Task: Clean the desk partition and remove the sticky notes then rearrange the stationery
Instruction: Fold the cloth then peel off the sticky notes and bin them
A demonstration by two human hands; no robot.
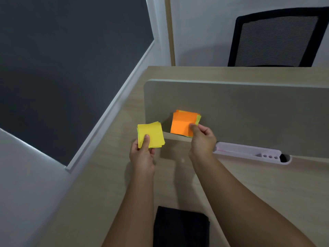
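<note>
A grey-beige desk partition (249, 111) stands across the wooden desk (99, 184). My left hand (142, 154) pinches a small stack of yellow sticky notes (153, 133) above the desk, left of the partition's end. My right hand (203, 139) grips a stack of orange sticky notes (183, 123), with some yellow-green ones behind, held in front of the partition's lower left corner. Whether the orange stack touches the partition I cannot tell. A pale pink stationery tray (245, 151) with pen holes lies at the partition's foot, right of my right hand.
A folded black cloth (179, 227) lies on the desk near me between my forearms. A dark wall panel (62, 68) runs along the desk's left side. A black mesh office chair (274, 38) stands behind the partition at the far right.
</note>
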